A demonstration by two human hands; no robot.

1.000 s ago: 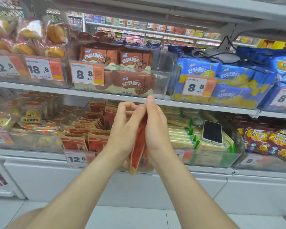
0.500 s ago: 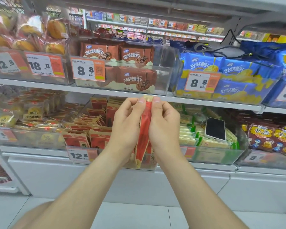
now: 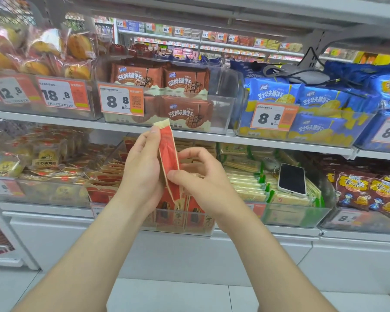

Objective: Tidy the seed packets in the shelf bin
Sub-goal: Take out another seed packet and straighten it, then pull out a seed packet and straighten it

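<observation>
Red foil seed packet (image 3: 168,154) is being gripped by left hand (image 3: 142,174) and right hand (image 3: 203,176). Clear plastic bin (image 3: 208,228) is looking only partly tidied.

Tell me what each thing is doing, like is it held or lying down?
left hand, holds the red packet near its top.
right hand, pinches the red packet lower down.
red packet, held upright, out of the bin.
shelf bin, open-topped, holding more packets in rows.
phone, lying flat, dark face up, on green-edged packets.
</observation>
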